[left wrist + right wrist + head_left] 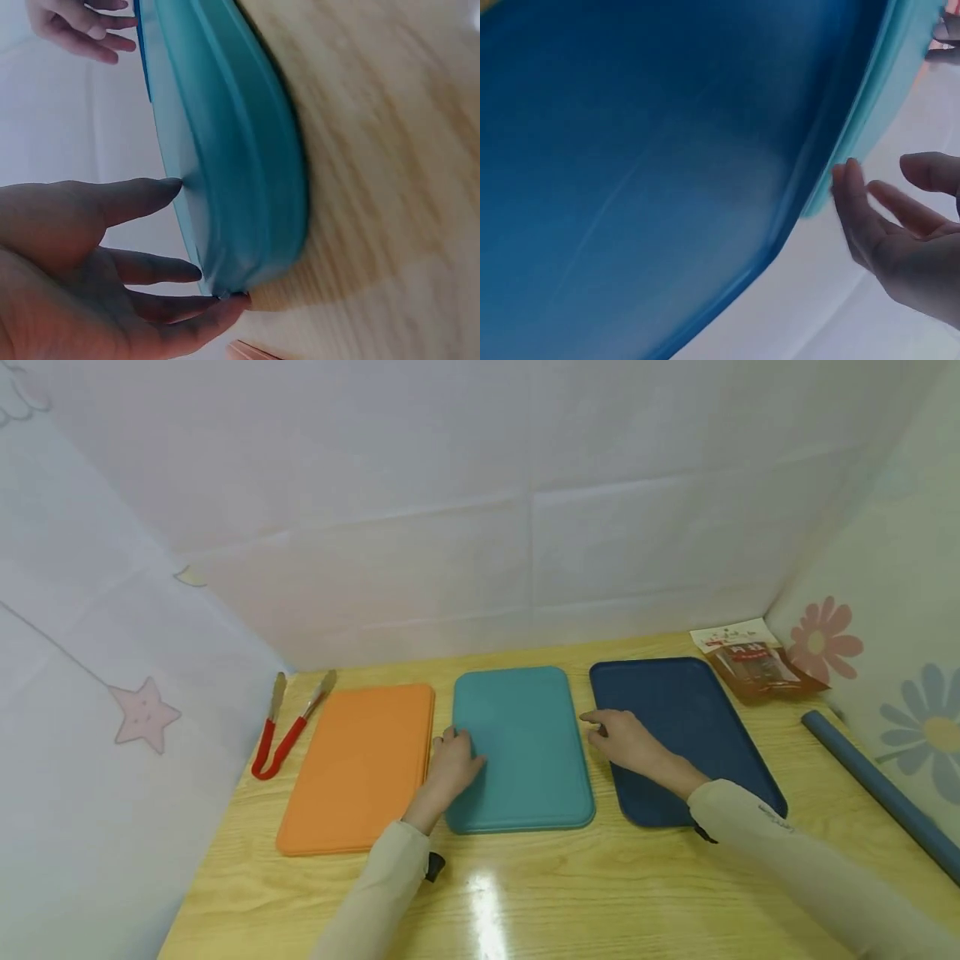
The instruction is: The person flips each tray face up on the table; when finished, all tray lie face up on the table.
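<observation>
A teal tray (517,743) lies in the middle of the table, its side showing layered rims in the left wrist view. My left hand (452,766) is at its left edge; in the left wrist view the thumb touches the rim (247,142) and the other fingertips meet the tray near its corner. The fingers are fairly straight. A dark blue tray (675,710) lies to the right. Over its left edge hovers my right hand (626,742), fingers loosely bent and pointing toward the teal tray, with nothing held.
Orange trays (360,768) lie stacked on the left, with red-handled tongs (279,747) beside them. At the back right is a brown food packet (757,668). A grey-blue roll (877,785) lies along the right side. Printed cloth walls (420,568) border the table.
</observation>
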`<state>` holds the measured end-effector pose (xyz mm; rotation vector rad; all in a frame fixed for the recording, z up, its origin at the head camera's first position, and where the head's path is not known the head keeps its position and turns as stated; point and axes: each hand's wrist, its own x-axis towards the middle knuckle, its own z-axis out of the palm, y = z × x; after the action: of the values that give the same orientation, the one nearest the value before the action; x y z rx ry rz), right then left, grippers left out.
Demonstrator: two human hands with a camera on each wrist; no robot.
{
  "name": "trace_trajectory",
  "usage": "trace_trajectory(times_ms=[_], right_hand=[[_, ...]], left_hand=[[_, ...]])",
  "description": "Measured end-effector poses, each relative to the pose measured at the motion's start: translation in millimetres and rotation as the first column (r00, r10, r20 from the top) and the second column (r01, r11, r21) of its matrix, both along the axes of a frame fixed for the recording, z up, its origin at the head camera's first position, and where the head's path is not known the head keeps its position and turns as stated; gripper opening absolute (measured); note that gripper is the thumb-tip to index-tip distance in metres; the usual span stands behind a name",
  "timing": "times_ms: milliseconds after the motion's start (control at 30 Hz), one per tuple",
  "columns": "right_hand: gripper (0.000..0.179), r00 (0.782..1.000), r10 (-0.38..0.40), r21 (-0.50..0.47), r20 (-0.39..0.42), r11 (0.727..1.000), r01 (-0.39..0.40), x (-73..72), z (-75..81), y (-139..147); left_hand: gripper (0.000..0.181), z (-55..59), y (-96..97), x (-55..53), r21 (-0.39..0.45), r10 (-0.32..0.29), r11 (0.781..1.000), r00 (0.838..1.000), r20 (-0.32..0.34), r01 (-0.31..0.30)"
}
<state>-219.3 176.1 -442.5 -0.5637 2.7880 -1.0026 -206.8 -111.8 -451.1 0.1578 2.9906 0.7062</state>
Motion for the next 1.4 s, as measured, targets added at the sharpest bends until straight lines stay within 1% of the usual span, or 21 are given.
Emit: trace_trajectory(times_ms=[100,167,233,300,400,533,600,667,733,800,867,933,1000,1100,1167,1233,1300,1400], right_hand=[[0.043,0.999,0.035,0.012,0.041,0.999,-0.036,-2.0,-6.9,-9],[0.046,0.996,0.059,0.04,0.061,0.997,-0.061,-3.5,-10.2,-14],[0.05,0.994,0.063,0.062,0.084,0.996,-0.069,-4.2,-11.0,-18],[0.051,0.991,0.057,0.063,0.117,0.996,-0.065,-4.8,-9.3,-22],[0.048,0.987,0.001,0.022,0.163,1.0,-0.005,-7.0,-6.6,-22],[0.046,0.968,-0.077,-0.069,0.24,0.993,0.096,-6.5,-5.0,-17],[0.045,0.953,-0.122,-0.127,0.277,0.979,0.162,-3.3,-5.2,-16],[0.043,0.944,-0.155,-0.188,0.292,0.958,0.216,-0.3,-6.8,-16],[0.042,0.94,-0.188,-0.237,0.285,0.936,0.259,1.5,-8.1,-16],[0.044,0.943,-0.214,-0.269,0.254,0.921,0.281,2.4,-6.5,-17],[0.049,0.948,-0.23,-0.284,0.222,0.915,0.288,1.4,-3.6,-15],[0.056,0.944,-0.235,-0.3,0.231,0.906,0.298,-0.5,1.3,-13],[0.063,0.937,-0.219,-0.315,0.271,0.9,0.302,-2.9,7.2,-10],[0.07,0.91,-0.166,-0.354,0.38,0.883,0.309,-6.4,15.9,-6],[0.071,0.892,-0.126,-0.375,0.434,0.875,0.306,-8.1,20.4,-3],[0.071,0.877,-0.09,-0.393,0.472,0.869,0.3,-8.7,24.3,0],[0.07,0.867,-0.07,-0.397,0.493,0.868,0.296,-9.1,27.5,2],[0.071,0.864,-0.059,-0.401,0.5,0.869,0.291,-9.5,34.3,3]], left_hand=[[0.055,-1.5,-6.0,-2.2,-0.006,-0.007,1.0,1.0,0.001,0.007],[0.056,-1.5,-8.4,-3.5,-0.02,-0.018,1.0,1.0,0.011,0.018],[0.058,-1.4,-9.7,-4.4,-0.034,-0.033,0.999,0.999,0.02,0.033],[0.059,-0.4,-10.0,-4.4,-0.043,-0.035,0.998,0.999,0.031,0.037],[0.061,1.4,-9.6,-3.2,-0.034,-0.033,0.999,0.999,0.03,0.034],[0.063,2.0,-8.7,-0.4,-0.011,-0.032,0.999,0.999,0.032,0.033],[0.063,0.9,-8.1,1.6,0.0,-0.035,0.999,0.999,0.035,0.035],[0.065,0.1,-7.1,4.2,0.011,-0.034,0.999,0.998,0.044,0.034],[0.066,0.1,-6.2,7.2,0.019,-0.039,0.999,0.998,0.048,0.038],[0.067,-0.3,-5.3,9.3,0.025,-0.041,0.999,0.997,0.059,0.04],[0.068,0.0,-5.3,10.4,0.026,-0.047,0.999,0.997,0.065,0.045],[0.069,-0.9,-5.9,10.2,0.024,-0.048,0.999,0.996,0.077,0.046],[0.069,-1.2,-7.3,9.8,0.035,-0.05,0.998,0.995,0.084,0.048],[0.069,-1.0,-10.2,11.0,0.072,-0.058,0.996,0.994,0.097,0.052],[0.07,-1.2,-12.0,15.4,0.102,-0.065,0.993,0.992,0.107,0.054],[0.073,-1.3,-12.9,23.4,0.126,-0.074,0.99,0.991,0.113,0.059],[0.077,-1.3,-12.5,34.8,0.14,-0.083,0.988,0.99,0.117,0.067],[0.083,2.6,-10.0,53.8,0.159,-0.1,0.984,0.988,0.115,0.081]])
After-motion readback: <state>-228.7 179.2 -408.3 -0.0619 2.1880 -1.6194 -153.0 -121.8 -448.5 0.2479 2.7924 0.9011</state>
